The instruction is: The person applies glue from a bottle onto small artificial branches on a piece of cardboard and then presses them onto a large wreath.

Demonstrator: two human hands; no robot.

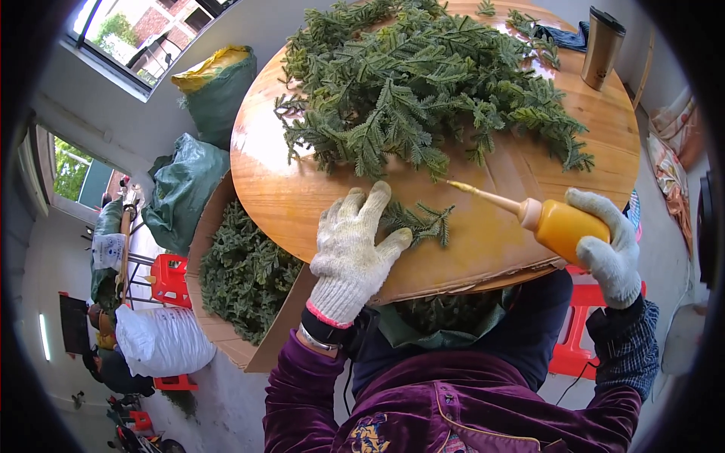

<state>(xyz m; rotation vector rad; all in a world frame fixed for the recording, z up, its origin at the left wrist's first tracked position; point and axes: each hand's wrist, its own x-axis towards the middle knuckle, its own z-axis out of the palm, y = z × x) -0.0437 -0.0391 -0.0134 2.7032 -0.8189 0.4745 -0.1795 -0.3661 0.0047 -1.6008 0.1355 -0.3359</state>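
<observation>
My left hand [353,253], in a white knit glove, rests on the cardboard sheet with fingers stretched and thumb apart. Between its thumb and forefinger lies a small green fir sprig [424,224]; the stem end is partly hidden by the hand. My right hand [610,245], in a pale grey glove, is closed around a squeeze bottle [572,232] of yellow-orange liquid. The bottle is tilted sideways, its long nozzle pointing left above the cardboard, with yellow stuff coating the tip. Just beyond the nozzle is a big heap of artificial-looking fir sprigs [423,90].
The round wooden table [260,177] carries the cardboard sheet [483,253] and a brown tumbler [603,49] at the far right. A cardboard box [281,321] full of greenery stands left of the table. Green sacks [185,192], a white sack [162,340] and red stools [170,279] are farther left.
</observation>
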